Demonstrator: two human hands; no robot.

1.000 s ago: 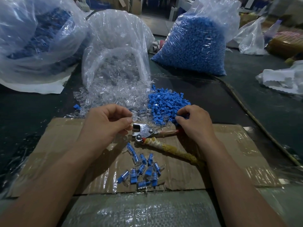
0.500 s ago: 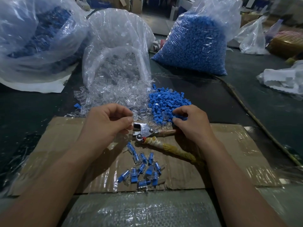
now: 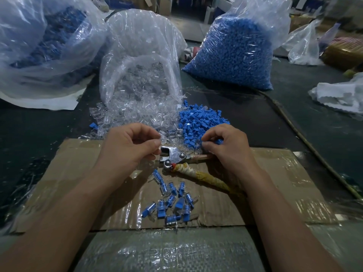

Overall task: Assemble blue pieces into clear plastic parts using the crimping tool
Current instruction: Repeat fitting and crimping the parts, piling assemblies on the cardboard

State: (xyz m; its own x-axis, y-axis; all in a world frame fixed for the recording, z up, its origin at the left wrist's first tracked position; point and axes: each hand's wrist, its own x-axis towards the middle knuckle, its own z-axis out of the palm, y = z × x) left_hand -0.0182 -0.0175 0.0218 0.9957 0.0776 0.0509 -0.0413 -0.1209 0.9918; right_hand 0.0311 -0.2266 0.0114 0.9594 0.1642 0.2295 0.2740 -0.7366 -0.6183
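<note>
Fingertips of left hand seemingly pinch a clear part; right hand fingers, curled, pinch among blue pieces.

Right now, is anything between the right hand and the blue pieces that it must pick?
Nothing visible is. The right hand has its fingers at the near edge of the loose blue pile. The tool lies nearer to the person, one handle running under the hand, so it does not block the way.
</note>
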